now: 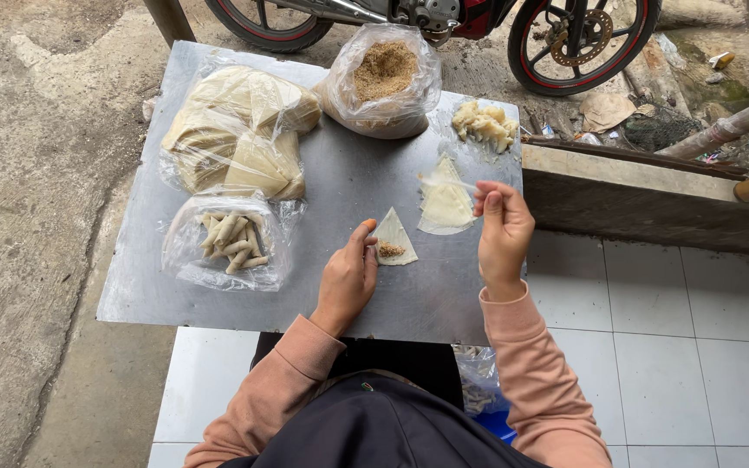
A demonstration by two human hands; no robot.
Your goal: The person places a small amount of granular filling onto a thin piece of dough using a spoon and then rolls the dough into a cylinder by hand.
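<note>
Outdoors, beside a parked motorbike (444, 17) and a rough concrete yard, a grey metal surface (340, 173) lay across the person's lap at the edge of a white tiled floor (678, 329). On it sat a clear bag of folded pastry sheets (236, 130), an open bag of brown crumbly filling (383, 74), a smaller bag of finished rolls (231, 241) and a lump of pale dough scraps (485, 123).

Near the front edge lay a triangular wrapper (394, 236) with a little heap of brown filling on its lower part. The left hand (347, 277) rested at its left side, thumb and forefinger tips touching that edge, the other fingers curled loosely. The right hand (503, 230) was raised just right of a stack of loose wrappers (446, 204), its thumb and forefinger pinched on what seemed to be a thin sheet corner; what exactly it gripped could not be made out.

Judging by this, the filling step looked done and the folding about to start. That next move would call for tucking the wrapper's near edge over the filling without spilling crumbs, and for a light touch, since the thin sheet would probably tear easily.
</note>
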